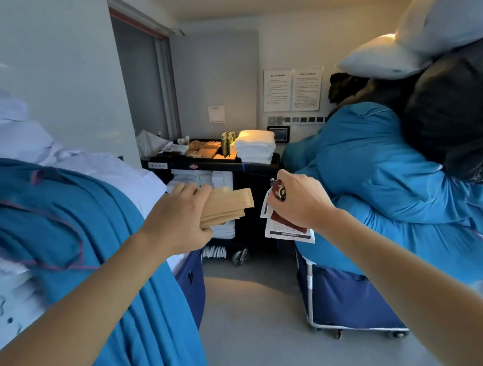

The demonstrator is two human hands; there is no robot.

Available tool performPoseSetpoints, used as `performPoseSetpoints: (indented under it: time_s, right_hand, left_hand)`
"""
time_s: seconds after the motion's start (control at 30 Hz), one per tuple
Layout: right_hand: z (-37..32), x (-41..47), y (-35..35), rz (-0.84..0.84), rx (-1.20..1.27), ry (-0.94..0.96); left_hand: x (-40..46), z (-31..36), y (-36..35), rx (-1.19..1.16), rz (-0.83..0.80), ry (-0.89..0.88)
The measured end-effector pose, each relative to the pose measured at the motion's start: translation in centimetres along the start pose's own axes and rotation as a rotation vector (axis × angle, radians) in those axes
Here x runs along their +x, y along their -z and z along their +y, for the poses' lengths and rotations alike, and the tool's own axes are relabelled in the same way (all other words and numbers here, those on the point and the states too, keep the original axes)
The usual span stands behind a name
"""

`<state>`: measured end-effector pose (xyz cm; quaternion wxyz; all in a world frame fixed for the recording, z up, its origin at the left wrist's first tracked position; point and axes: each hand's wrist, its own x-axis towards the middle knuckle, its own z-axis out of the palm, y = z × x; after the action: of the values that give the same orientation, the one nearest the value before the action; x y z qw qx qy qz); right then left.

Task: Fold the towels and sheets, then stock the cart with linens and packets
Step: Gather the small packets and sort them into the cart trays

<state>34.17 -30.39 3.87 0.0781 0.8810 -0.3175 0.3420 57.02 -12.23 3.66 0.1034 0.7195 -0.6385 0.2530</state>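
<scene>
My left hand (178, 218) grips a stack of tan paper packets (227, 205), held out in front of me. My right hand (301, 200) pinches several red-and-white sachets (287, 229) that hang below its fingers. Straight ahead stands the black housekeeping cart (215, 165). On its top sit a pile of folded white towels (254, 146), small dark bottles (227, 143) and trays of tan packets (203, 149). More folded white linen (196, 179) fills the shelf below. Both hands hover short of the cart, about level with that shelf.
A blue laundry trolley (345, 299) piled with blue bags, black sacks and white pillows (381, 57) stands at the right. At the left, blue and white sheets (71, 216) heap over another trolley. Grey floor (253, 319) runs between them toward the cart.
</scene>
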Motion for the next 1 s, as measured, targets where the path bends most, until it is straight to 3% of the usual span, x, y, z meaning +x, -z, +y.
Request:
performPoseSetpoints:
  time_s: [0.33, 1.0]
  right_hand:
    - [7.3, 6.8, -7.6, 0.000, -0.058, -0.043]
    - [16.9, 29.2, -24.0, -0.030, -0.151, -0.141]
  left_hand:
    - [11.7, -2.3, -9.5, -0.094, 0.014, -0.049]
    - [38.2, -15.3, -27.8, -0.186, 0.020, -0.116]
